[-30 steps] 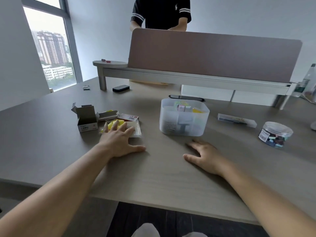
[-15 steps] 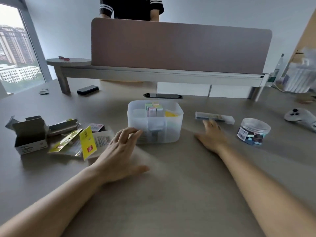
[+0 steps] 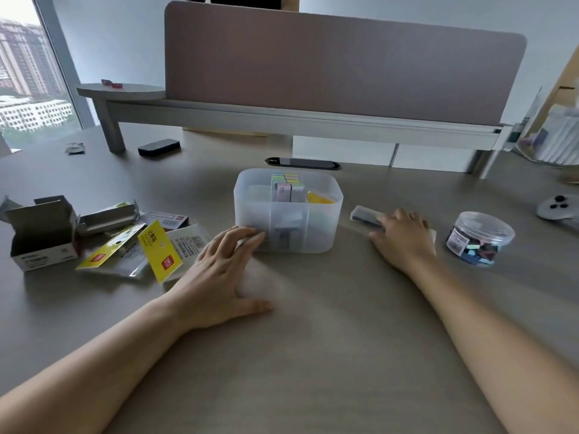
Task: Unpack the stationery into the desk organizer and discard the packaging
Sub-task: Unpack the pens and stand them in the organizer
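Resting on the slim clear box (image 3: pixel 365 214), the right hand (image 3: pixel 404 238).

Right hand (image 3: pixel 402 236) hides most of the clear box (image 3: pixel 365 213)

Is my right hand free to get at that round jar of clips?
Probably yes. The jar stands just right of the right hand with bare table between, though that hand lies on a flat clear case.

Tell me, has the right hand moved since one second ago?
Yes. The right hand went away from the body and rightward, past the organizer, onto the long clear case beside it.
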Tool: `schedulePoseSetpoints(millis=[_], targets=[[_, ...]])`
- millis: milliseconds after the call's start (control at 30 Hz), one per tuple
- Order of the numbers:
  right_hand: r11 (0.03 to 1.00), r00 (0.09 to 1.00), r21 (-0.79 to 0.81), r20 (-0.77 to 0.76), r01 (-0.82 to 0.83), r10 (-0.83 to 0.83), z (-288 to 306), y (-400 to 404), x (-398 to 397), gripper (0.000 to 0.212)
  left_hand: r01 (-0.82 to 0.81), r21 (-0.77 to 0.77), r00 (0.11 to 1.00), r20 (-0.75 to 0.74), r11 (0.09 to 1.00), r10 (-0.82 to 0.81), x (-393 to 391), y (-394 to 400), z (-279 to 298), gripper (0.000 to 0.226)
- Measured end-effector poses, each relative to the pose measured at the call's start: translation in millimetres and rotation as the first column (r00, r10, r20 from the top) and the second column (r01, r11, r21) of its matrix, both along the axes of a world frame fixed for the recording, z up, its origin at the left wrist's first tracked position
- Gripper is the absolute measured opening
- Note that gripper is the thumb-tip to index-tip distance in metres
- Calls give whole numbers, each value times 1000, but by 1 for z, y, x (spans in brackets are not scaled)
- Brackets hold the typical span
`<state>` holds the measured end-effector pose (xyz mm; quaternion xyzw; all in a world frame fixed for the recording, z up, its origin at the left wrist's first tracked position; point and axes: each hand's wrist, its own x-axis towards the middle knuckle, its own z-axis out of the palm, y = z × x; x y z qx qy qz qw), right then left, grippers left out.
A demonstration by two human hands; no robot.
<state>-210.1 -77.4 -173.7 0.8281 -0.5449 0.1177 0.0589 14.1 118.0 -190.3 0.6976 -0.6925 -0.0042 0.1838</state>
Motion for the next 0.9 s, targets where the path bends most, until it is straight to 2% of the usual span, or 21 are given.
schedulePoseSetpoints(millis=[100,233,367,433,533,633,700,767,800,900], targets=[[998,998,-26,-20,-58,58,2,23,-14,38,-23,9,999,35,1000,23,-1,1,2,128],[988,975,132,217,-76,46,4,43,-32,32,-42,-43,999,3,998,42,-5,9,6,116],[975,941,141,319,-170,118,7,63,-43,31,-35,-119,998,-64,992,27,-17,15,15,102],[946,896,176,404,-271,182,9,81,-45,32,-35,-150,989,-148,988,12,-25,16,18,94],[880,789,187,551,-436,273,15,109,-35,28,-14,-115,968,-250,993,-16,-40,12,19,77],[809,708,186,616,-558,347,17,123,-17,31,8,-15,862,-506,1000,-14,-47,7,17,80],[762,666,195,645,-618,375,15,128,-4,32,16,6,771,-637,1000,-9,-45,5,18,67],[735,643,191,653,-650,400,11,130,5,29,6,-4,738,-675,1000,-7,-39,5,19,42],[732,643,188,647,-656,410,10,130,9,29,-4,-15,732,-681,1000,-7,-36,4,19,37],[757,678,141,567,-638,467,7,125,15,22,-32,-16,683,-731,999,10,-29,4,18,38]])
